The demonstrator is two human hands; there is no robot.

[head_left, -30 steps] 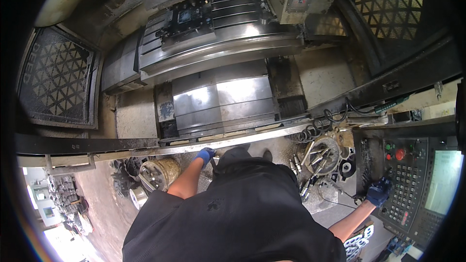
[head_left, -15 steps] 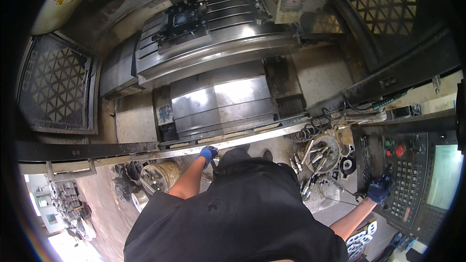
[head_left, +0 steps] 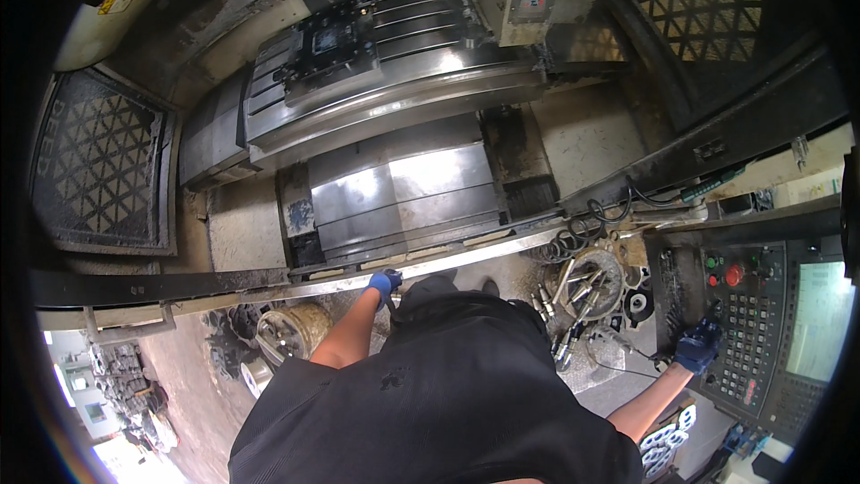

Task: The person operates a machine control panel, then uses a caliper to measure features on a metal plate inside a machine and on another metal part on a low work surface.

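My left hand (head_left: 385,284), in a blue glove, is at the metal sill (head_left: 448,260) along the front of a large machine tool. Its fingers look curled closed, and what they hold, if anything, is too small to make out. Over at the right, my right hand (head_left: 698,347), gloved in dark blue, is at the left edge of the keypad (head_left: 751,341) on a control panel. Its fingers are partly stretched toward the keys, with nothing held. A lit screen (head_left: 820,318) and a red button (head_left: 735,274) are on the same panel.
Inside the machine, a dark fixture (head_left: 331,45) sits on the slotted table (head_left: 421,31). A coiled black hose (head_left: 582,229) hangs near the sill. Metal tool holders (head_left: 573,305) lie by a round bucket (head_left: 612,267); another bucket (head_left: 309,323) stands at left.
The view has shifted slightly, so the machine appears a little farther left. Both hands remain in nearly the same places, the right one still at the keypad.
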